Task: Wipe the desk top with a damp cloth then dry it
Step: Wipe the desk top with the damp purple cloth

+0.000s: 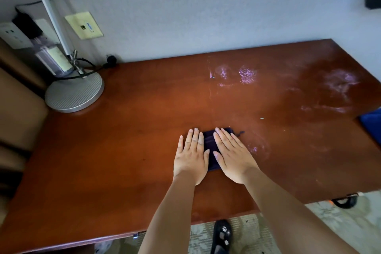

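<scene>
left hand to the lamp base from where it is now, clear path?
Probably yes. The left hand lies flat on the dark cloth, and only bare desk top shows between it and the lamp base at the far left. It looks like a stretch, though.

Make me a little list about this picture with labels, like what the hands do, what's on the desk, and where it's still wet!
left hand: left hand pressed flat on the cloth's left part
right hand: right hand pressed flat on its right part
cloth: dark cloth, folded small, on the desk
desk: reddish-brown desk top
shiny patches: wet-looking smears at the back right
lamp: lamp base, back left corner
crumb: small pale bit right of the cloth
</scene>
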{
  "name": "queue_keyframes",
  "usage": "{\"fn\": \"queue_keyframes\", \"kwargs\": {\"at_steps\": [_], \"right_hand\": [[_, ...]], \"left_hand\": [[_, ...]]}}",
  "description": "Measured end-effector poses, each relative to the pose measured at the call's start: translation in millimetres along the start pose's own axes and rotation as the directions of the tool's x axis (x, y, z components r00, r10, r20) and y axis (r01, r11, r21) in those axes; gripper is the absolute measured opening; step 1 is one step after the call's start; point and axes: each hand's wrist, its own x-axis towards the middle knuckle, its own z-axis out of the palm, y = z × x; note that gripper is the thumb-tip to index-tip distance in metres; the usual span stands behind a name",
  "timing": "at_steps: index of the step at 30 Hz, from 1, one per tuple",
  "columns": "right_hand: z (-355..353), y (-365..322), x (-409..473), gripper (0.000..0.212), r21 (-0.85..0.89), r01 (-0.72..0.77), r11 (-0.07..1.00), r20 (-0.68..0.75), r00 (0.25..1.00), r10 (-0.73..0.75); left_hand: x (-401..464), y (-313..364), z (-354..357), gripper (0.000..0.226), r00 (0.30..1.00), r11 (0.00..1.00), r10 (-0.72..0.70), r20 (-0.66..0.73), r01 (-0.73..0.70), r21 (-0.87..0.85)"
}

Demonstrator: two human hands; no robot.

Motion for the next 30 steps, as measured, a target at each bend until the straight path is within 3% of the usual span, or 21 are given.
{"fn": "queue_keyframes", "kwargs": {"at_steps": [13,18,30], "right_hand": [[-10.8,0.9,-80.6,0.065,0.025,-0.042,0.999,0.052,0.998,0.041],[-7.3,18.4,-60.2,0.065,0.023,-0.003,1.000,0.048,0.999,0.002],[-4.1,75.9,16.9,0.069,0.022,0.062,0.998,0.172,0.983,-0.065]], "left_hand": [[-54.5,39.3,24.3,0.074,0.997,0.997,0.069,-0.034,-0.070,-0.024],[-34.9,42.3,10.1,0.074,0.996,0.996,0.085,0.011,-0.085,-0.006],[45.1,56.6,-5.2,0.072,0.999,0.996,-0.042,0.032,0.040,0.075]]}}
